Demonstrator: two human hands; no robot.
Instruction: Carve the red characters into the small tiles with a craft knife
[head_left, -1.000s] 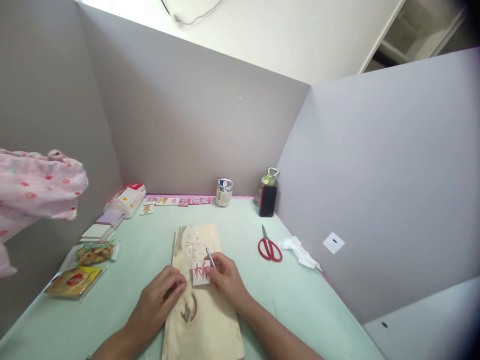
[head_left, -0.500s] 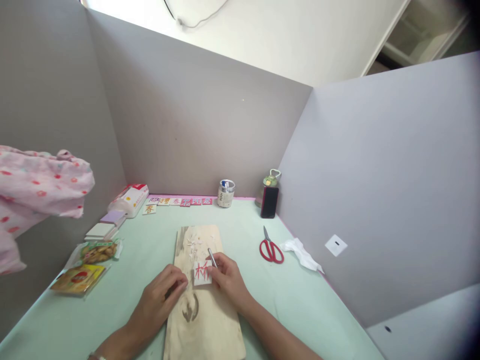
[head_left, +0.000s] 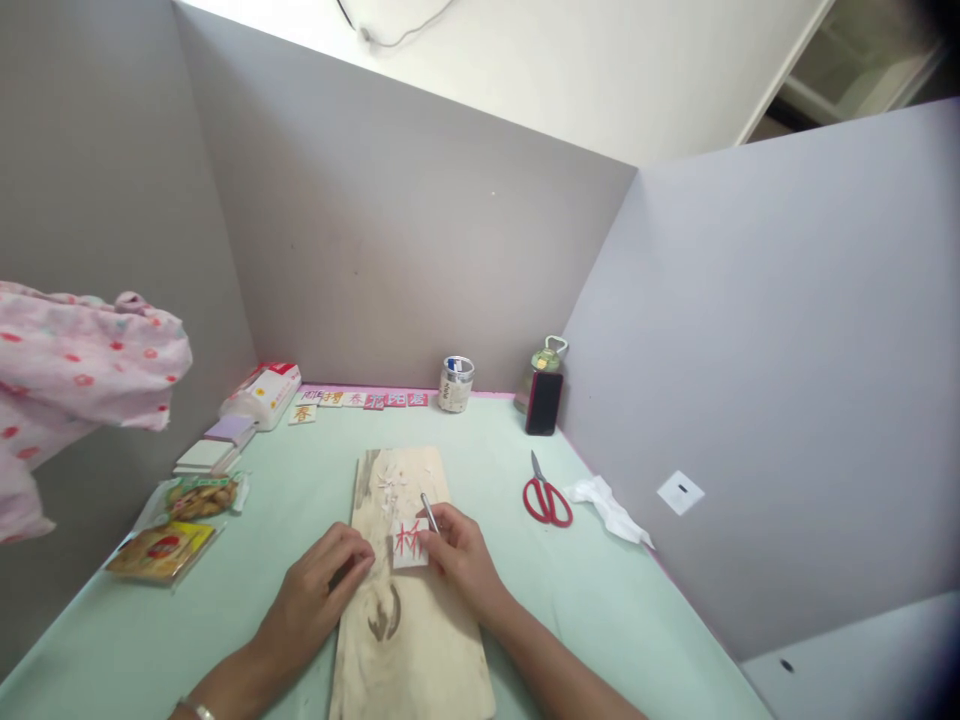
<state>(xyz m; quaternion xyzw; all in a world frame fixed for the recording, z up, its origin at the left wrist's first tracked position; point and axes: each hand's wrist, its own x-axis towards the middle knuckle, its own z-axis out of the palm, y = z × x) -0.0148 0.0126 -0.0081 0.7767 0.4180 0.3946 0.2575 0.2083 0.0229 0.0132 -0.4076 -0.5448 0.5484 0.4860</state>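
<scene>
A white square block (head_left: 409,543) with a red handwritten character lies on the wooden board (head_left: 409,660). My right hand (head_left: 459,555) is closed around a slim silver pen-shaped tool (head_left: 429,512) at the block's right side. The tool slants, with its upper end showing and its tip hidden by my fingers. Left of the block, at the board's edge, my left hand (head_left: 324,575) is curled, thumb and fingertips close together; anything between them is too small to make out. Pale shavings (head_left: 390,485) are scattered over the far part of the board.
Red-handled scissors (head_left: 547,502) and a crumpled tissue (head_left: 611,508) lie to the right. A phone (head_left: 544,404) leans on a green bottle; a jar (head_left: 456,385) and character tiles (head_left: 375,401) line the back. Snack packs (head_left: 161,552) lie left. Grey partitions (head_left: 405,230) enclose the table.
The whole view has shifted slightly to the right. Both hands keep almost the same place beside the block, and the tool stays in my right hand.
</scene>
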